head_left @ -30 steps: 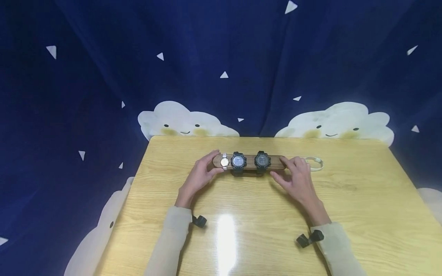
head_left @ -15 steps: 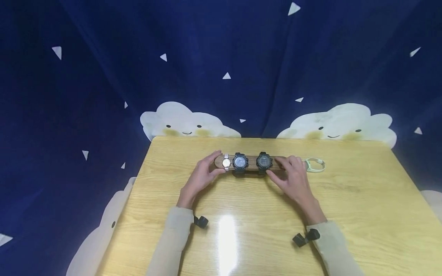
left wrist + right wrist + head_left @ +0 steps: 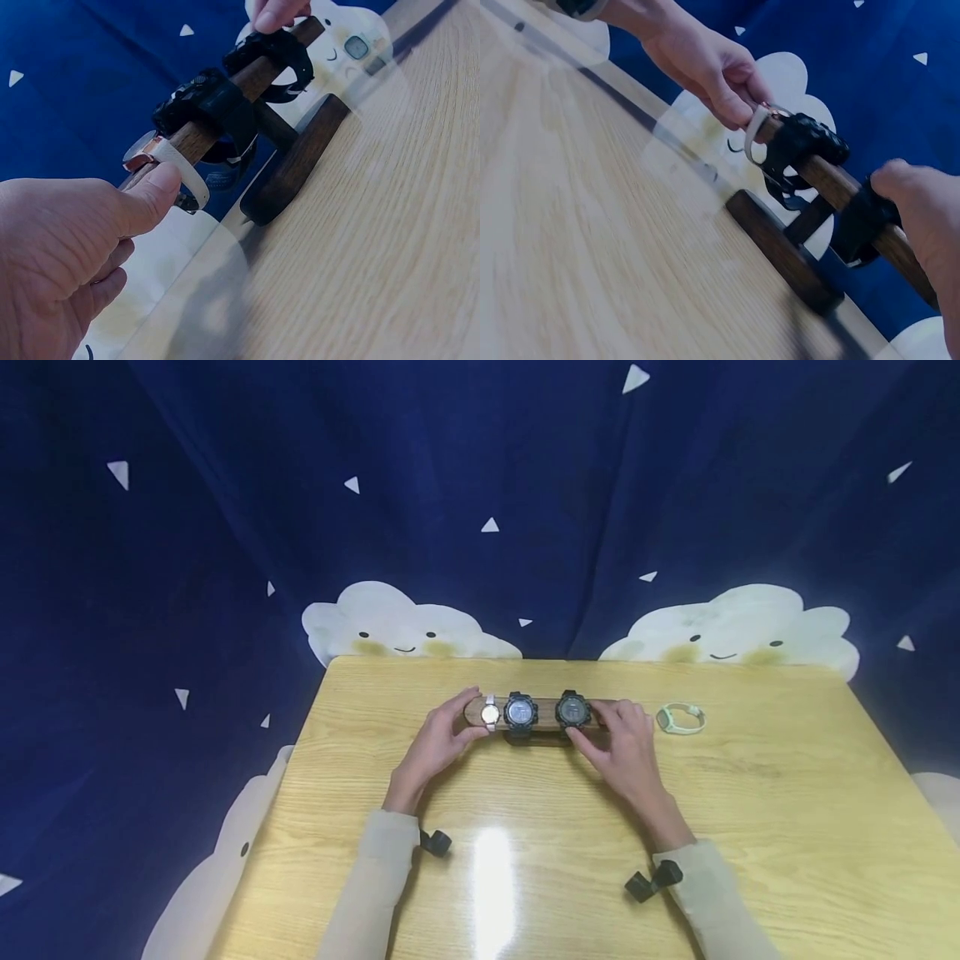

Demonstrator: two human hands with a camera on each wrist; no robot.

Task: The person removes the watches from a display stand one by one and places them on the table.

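Observation:
A dark wooden T-shaped watch stand (image 3: 547,715) carries three watches on its bar. My left hand (image 3: 431,747) grips the bar's left end, its thumb touching the strap of a small white-strapped watch (image 3: 490,714). A black digital watch (image 3: 520,712) sits beside that one. Farther right, another black digital watch (image 3: 573,710) encircles the bar, and my right hand (image 3: 628,752) pinches it by its right side. In the right wrist view the right thumb rests against this black watch (image 3: 861,225); the other right fingers are hidden there.
A pale green watch (image 3: 682,719) lies on the wooden table (image 3: 780,793), right of the stand. Behind the table hangs a dark blue curtain (image 3: 420,510) with white triangles and clouds. Wrist cameras sit at both sleeves.
My right hand has slid left from the bar's right end to the right-hand black watch and now pinches it. The pale green watch is more fully uncovered. My left hand keeps its place.

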